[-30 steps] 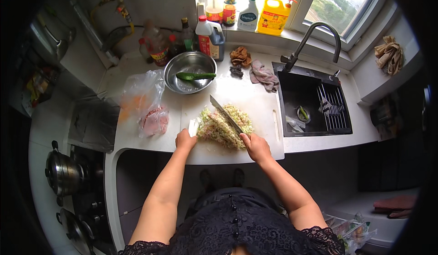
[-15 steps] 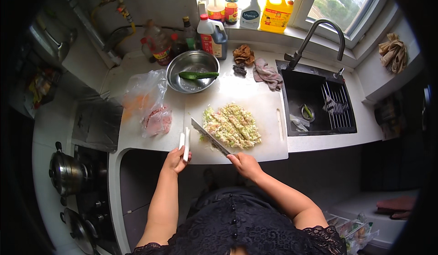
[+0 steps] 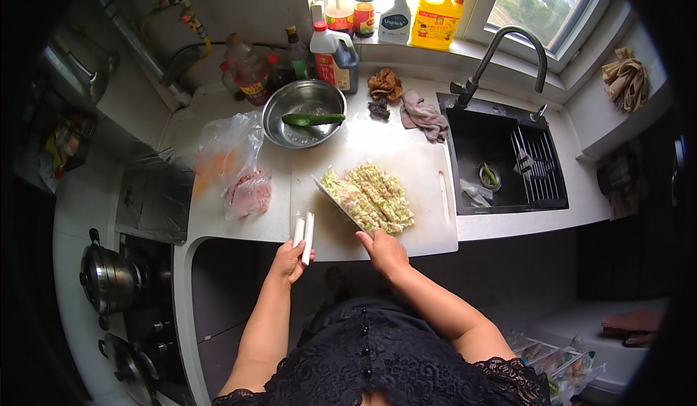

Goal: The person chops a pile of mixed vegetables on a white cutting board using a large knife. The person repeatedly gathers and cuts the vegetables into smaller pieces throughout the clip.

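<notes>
- Closest to me, low in the frame, my left hand (image 3: 289,259) grips two pale white stalks (image 3: 303,234) at their near ends, fingers wrapped round them; their far ends lie on the near left corner of the white cutting board (image 3: 428,188), which I judge lines them up for cutting.
- Just right of it, my right hand (image 3: 383,250) is closed round the handle of a knife (image 3: 338,201), whose blade runs up and left along the left edge of the chopped pile (probably to keep the pieces gathered).
- The pile of chopped green and pale vegetables (image 3: 372,197) sits mid-board, at the centre of the frame.
- Left of the board, a clear plastic bag (image 3: 234,160) with something pink and orange inside lies on the counter, within reach but off the cutting surface.
- Beyond the board, a steel bowl (image 3: 303,112) holds a green cucumber (image 3: 314,119) lying across it.
- To the right, the black sink (image 3: 501,152) and its dark tap (image 3: 508,50).
- Farthest, at the top of the frame, bottles (image 3: 341,43) stand by the wall and windowsill, clear of the work area.
</notes>
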Motion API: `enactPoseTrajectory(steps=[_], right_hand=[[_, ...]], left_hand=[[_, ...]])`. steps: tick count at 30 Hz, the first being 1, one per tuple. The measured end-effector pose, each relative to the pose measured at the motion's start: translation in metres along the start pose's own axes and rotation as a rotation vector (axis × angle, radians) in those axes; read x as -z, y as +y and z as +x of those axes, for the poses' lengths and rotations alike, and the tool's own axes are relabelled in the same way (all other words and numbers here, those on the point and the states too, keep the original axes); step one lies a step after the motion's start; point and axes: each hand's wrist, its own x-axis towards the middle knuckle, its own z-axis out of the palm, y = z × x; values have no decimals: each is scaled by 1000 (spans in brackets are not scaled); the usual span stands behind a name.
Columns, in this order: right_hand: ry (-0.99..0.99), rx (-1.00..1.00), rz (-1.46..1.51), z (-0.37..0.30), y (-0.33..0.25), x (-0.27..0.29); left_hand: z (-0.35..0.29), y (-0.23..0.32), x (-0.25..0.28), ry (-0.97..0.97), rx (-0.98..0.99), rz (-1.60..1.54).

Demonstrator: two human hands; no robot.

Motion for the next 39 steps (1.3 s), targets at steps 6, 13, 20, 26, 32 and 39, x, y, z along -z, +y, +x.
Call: enactPoseTrajectory(steps=[6,13,20,26,32,39], right_hand=[[154,35,141,9,30,6],[76,55,150,13,31,40],[141,10,-9,39,46,37],[160,102,-10,23,25,64],[133,7,-13,51,55,52],[247,-1,5,42,54,71]], left_hand=[[13,0,-27,-25,-16,136],[25,0,-54,-50,-75,264],[39,1,-76,-36,-156,429],[41,7,-85,-18,-196,486],[43,10,-110,-52,-255,480],[70,9,-121,-2,-321,706]])
